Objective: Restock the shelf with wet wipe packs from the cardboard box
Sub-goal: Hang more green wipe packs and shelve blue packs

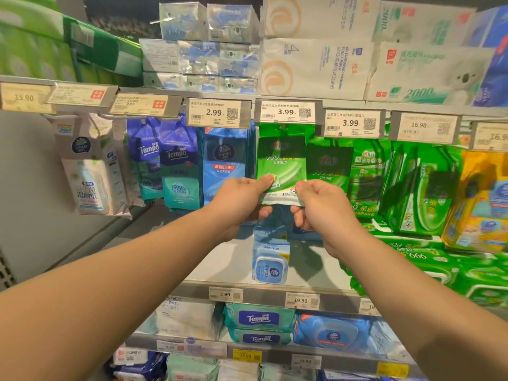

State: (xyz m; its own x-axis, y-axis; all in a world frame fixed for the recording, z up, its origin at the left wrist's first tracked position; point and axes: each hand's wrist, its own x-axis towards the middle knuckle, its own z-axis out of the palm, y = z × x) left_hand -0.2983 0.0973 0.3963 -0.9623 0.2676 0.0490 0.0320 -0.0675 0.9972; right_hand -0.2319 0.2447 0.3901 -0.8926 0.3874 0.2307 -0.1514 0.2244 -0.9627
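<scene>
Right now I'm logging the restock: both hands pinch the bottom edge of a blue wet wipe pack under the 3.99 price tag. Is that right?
Not quite: the pack is green, not blue. The head view shows the left hand and right hand pinching its bottom edge, under the 3.99 price tag.

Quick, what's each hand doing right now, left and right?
Left hand: pinching the lower left edge of the green wet wipe pack.
Right hand: pinching the lower right edge of the same pack.
</scene>
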